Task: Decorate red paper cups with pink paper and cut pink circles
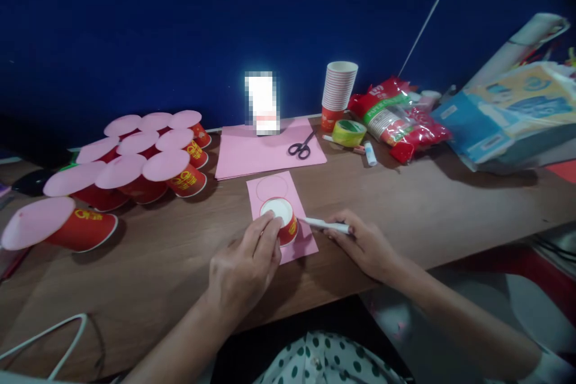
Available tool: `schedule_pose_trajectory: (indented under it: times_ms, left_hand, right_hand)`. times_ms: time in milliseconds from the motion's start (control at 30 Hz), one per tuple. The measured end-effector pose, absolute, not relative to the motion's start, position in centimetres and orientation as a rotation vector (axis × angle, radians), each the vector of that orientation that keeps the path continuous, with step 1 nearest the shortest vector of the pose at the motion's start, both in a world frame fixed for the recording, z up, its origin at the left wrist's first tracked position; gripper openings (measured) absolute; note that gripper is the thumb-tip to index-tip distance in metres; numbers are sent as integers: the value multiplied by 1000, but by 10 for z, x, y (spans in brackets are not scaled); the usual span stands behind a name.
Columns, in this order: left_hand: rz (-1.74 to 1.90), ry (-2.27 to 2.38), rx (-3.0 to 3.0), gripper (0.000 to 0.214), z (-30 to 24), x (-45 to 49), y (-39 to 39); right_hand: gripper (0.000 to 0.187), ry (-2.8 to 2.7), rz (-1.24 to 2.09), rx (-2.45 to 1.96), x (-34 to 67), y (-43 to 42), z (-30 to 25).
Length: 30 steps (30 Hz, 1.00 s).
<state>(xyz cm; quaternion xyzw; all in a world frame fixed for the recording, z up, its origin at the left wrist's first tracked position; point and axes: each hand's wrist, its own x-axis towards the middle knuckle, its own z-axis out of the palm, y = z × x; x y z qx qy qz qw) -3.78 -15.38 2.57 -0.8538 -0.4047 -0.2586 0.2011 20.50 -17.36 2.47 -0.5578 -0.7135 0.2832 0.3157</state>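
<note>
A small pink paper sheet (pixel 300 246) lies on the wooden desk (pixel 405 204), with a drawn circle near its far end. A red paper cup (pixel 288 225) stands upside down on the sheet. My left hand (pixel 245 270) presses its fingers on the cup's white base and side, holding it still. My right hand (pixel 364 243) grips a white pen (pixel 324 225) whose tip touches the sheet at the cup's right edge.
Several red cups capped with pink discs (pixel 135 171) lie at the left. Behind are larger pink sheets (pixel 265 153), black scissors (pixel 300 147), a cup stack (pixel 338 90), green tape (pixel 348 132), a glue stick (pixel 369 153), a red packet (pixel 396 117), and a white cable (pixel 54 336).
</note>
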Motion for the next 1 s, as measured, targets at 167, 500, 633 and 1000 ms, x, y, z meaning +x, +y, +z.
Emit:
schedule_pose_trajectory:
  times_ms: [167, 500, 633, 1000]
  left_hand:
    - [-670, -1153, -2382, 38, 28, -38, -155]
    - [-589, -1256, -2477, 39, 39, -39, -158]
    - [-577, -1261, -2507, 38, 43, -41, -157]
    - [-516, -1304, -2589, 42, 52, -46, -154]
  right_hand:
    - [12, -1897, 608, -1432, 196, -191, 20]
    - [12, -1988, 352, -1343, 188, -215, 7]
    - [14, -2010, 310, -1321, 185, -217, 7]
    - [13, -1933, 322, -1150, 180, -227, 1]
